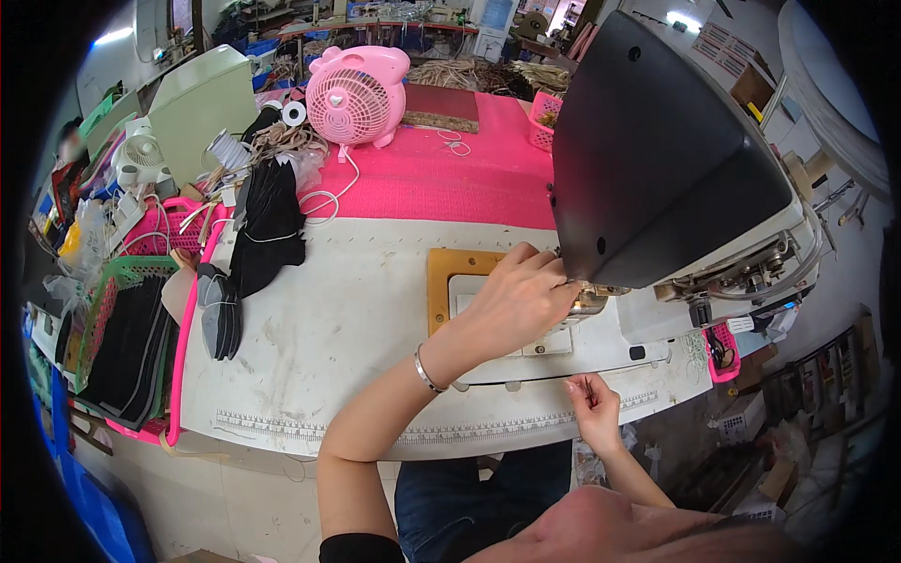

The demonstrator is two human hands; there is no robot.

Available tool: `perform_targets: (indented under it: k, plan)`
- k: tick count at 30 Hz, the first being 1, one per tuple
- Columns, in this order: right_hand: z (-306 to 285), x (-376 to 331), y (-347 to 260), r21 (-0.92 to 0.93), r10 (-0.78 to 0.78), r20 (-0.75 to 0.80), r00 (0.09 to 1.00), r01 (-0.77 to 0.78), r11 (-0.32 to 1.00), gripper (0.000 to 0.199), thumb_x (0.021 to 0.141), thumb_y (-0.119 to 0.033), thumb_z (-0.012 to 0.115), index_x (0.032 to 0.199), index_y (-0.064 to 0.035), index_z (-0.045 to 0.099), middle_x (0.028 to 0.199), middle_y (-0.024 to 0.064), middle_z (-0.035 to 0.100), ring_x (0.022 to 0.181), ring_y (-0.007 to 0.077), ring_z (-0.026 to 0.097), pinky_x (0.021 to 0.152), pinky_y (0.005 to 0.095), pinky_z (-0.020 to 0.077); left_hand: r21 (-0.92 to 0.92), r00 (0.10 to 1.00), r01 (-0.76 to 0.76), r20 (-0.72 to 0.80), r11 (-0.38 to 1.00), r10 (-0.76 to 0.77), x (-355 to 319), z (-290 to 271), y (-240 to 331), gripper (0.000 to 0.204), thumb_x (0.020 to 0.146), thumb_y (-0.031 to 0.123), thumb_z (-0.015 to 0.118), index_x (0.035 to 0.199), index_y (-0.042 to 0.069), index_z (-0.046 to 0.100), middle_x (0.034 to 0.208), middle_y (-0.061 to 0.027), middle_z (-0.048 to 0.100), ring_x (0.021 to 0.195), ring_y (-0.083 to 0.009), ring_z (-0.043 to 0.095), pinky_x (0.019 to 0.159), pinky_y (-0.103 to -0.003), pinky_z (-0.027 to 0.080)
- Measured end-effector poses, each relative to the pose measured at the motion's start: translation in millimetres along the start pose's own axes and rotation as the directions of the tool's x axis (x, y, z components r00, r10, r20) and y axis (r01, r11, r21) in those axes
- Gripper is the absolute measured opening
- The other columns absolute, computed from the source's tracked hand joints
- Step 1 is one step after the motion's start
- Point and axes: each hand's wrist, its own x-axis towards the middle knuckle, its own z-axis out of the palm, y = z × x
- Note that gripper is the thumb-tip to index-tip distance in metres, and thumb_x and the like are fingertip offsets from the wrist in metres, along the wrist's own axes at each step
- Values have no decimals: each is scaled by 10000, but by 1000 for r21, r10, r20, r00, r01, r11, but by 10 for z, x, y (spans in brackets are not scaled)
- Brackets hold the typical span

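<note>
1 sewing machine (666, 169) stands at the right of 1 white worktable (338, 328). Its 1 black cover rises high, the long axis slanting from upper left to lower right, and its lower corner points down at the tabletop near the metal parts under the head.

There are 2 hands. The left hand (526, 296), with 1 bracelet (429, 369) on its wrist, reaches up to those metal parts, its fingers bent against them; whether it grasps anything there I cannot tell. The right hand (596, 408) is at the table's near edge, fingers curled toward the thumb; something thin and dark seems to be at the fingertips, but it is too small to be sure.

1 yellow frame (438, 296) lies flat just left of the left hand. 1 ruler scale (310, 432) runs left to right along the near edge.

Beyond are 1 pink fan (357, 98) and 1 pair of scissors (455, 145) on 1 pink mat (469, 192). At the left lie 1 tied grey-and-black bundle (221, 314) and 1 green basket (99, 324) of dark strips (127, 352).
</note>
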Motion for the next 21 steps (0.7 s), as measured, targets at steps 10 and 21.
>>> perform_targets:
  k: [10, 21]
  plan:
    - [-10, -7, 53, 24, -17, -9, 1000, 18, 1000, 108, 879, -95, 634, 893, 11, 619, 600, -71, 480, 509, -14, 329, 443, 170, 262, -38, 1000, -6, 2, 999, 6, 2, -9, -2, 133, 756, 132, 685, 875, 75, 690, 818, -41, 572, 792, -194, 554, 733, -338, 406]
    - [-39, 13, -45, -4, -10, -21, 1000, 10, 1000, 107, 877, -95, 636, 889, 11, 621, 591, -73, 473, 502, -14, 312, 434, 175, 238, -36, 1000, 1, -6, 999, -1, 5, -4, 9, 118, 757, 118, 687, 852, 48, 687, 825, -53, 585, 798, -202, 558, 733, -343, 407]
